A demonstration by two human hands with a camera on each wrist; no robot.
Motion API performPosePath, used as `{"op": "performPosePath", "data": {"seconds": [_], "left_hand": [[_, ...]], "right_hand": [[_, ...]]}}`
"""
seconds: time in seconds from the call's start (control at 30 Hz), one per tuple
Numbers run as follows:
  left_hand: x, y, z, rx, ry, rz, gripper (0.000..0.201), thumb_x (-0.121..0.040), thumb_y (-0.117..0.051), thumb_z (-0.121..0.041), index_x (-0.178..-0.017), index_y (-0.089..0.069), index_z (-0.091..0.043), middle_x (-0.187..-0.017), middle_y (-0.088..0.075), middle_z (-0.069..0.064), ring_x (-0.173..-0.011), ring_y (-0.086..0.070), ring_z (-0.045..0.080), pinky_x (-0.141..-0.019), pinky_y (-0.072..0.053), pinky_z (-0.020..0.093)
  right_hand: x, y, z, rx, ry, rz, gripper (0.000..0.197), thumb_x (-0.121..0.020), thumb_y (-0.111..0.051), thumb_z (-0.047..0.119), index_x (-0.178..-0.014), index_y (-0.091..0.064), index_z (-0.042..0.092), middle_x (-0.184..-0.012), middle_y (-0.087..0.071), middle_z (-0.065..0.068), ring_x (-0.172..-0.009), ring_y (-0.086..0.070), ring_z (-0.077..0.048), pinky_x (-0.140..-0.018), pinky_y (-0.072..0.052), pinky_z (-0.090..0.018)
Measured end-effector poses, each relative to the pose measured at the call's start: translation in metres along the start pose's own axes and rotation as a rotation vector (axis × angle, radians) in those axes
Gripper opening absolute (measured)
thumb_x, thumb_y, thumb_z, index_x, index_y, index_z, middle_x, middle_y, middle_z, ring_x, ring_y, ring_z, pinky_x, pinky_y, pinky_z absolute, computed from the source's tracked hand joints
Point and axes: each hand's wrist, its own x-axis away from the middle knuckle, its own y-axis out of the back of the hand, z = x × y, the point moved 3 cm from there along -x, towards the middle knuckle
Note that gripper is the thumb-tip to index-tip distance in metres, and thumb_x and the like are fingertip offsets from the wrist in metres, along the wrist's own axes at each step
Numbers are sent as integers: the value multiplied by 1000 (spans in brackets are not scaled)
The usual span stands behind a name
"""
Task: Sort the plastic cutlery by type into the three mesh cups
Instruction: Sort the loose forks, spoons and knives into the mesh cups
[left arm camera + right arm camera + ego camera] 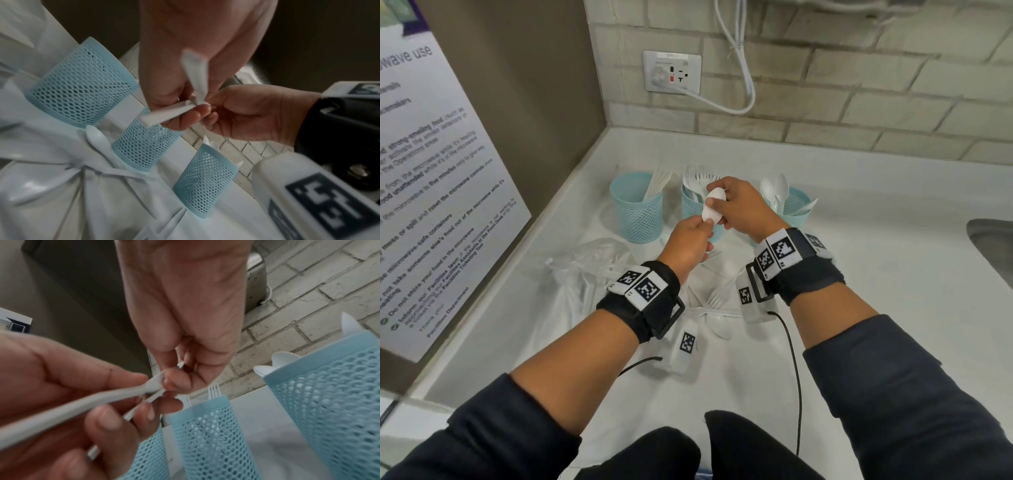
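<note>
While you hold two spoons above the middle cup, the scene runs left to right:
Plastic bag [589, 267]: crumpled on the counter [859, 274], left of your wrists.
Left cup [637, 212]: knives inside.
Your left hand [686, 245]: fingers curled, pinching one spoon [711, 214].
Middle cup [697, 205]: forks inside.
Your right hand [743, 209]: fingers curled round the other spoon [716, 196].
Right cup [796, 205]: spoons inside.
Loose cutlery [717, 301]: on the counter between your wrists.
</note>
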Motion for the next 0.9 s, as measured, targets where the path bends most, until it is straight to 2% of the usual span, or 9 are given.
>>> {"op": "performPosePath", "data": {"seconds": [0.13,0.23,0.37,0.47,0.6,0.7,0.8,0.9], "left_hand": [[0,0,2,-7,-8,50,24,-99,-41,-27,-108,-57,-12,-82,-48,-4,-61,-44,8,-56,-39,18],[0,-2,3,-18,-10,92,26,-99,-42,-29,-107,-60,-11,-81,-49,-3,-58,-43,8,-52,-39,17],[-1,-8,4,6,-24,120,24,-99,-41,-26,-94,-59,-11,-73,-46,-2,-52,-41,7,-44,-37,14],[0,-14,4,10,-26,141,26,-99,-40,-29,-87,-58,-15,-70,-45,-2,-49,-40,6,-43,-35,15],[2,-19,6,-25,-26,169,26,-100,-39,-29,-94,-59,-14,-69,-46,-3,-52,-39,7,-49,-35,16],[2,-20,8,-51,-18,187,24,-100,-40,-24,-96,-61,-14,-69,-46,-4,-52,-38,6,-48,-36,14],[1,-19,10,-100,-22,177,22,-99,-40,-18,-98,-62,-13,-70,-47,-4,-55,-39,7,-51,-36,16],[0,-16,12,-144,-10,150,22,-98,-41,-15,-100,-62,-11,-72,-49,-3,-57,-41,7,-54,-35,18]], "right_hand": [[1,6,-8,-47,14,-120,22,-92,-53,10,-112,-58,3,-90,-60,-9,-58,-53,-9,-39,-40,-11],[4,9,-13,-93,-7,-181,23,-94,-51,15,-114,-55,6,-91,-60,-9,-64,-55,-14,-45,-41,-14],[13,7,-12,-156,-27,-18,40,-90,-60,23,-124,-43,13,-85,-62,-8,-54,-53,-13,-42,-41,-16],[15,12,-13,-139,-14,-32,40,-87,-64,18,-122,-45,15,-85,-61,-9,-52,-50,-9,-41,-38,-12],[10,36,-17,-144,-23,-218,24,-88,-63,17,-107,-48,19,-79,-64,-5,-44,-48,2,-42,-35,-10],[9,68,-16,-174,-30,-396,19,-89,-60,15,-104,-48,18,-79,-65,-6,-44,-50,5,-50,-37,-14],[13,102,-10,-177,13,-629,13,-93,-53,13,-104,-47,15,-72,-60,5,-59,-54,-3,-56,-43,-15],[18,122,-7,-119,89,-855,13,-98,-43,14,-109,-47,10,-75,-58,6,-68,-55,-8,-56,-39,-8]]}}
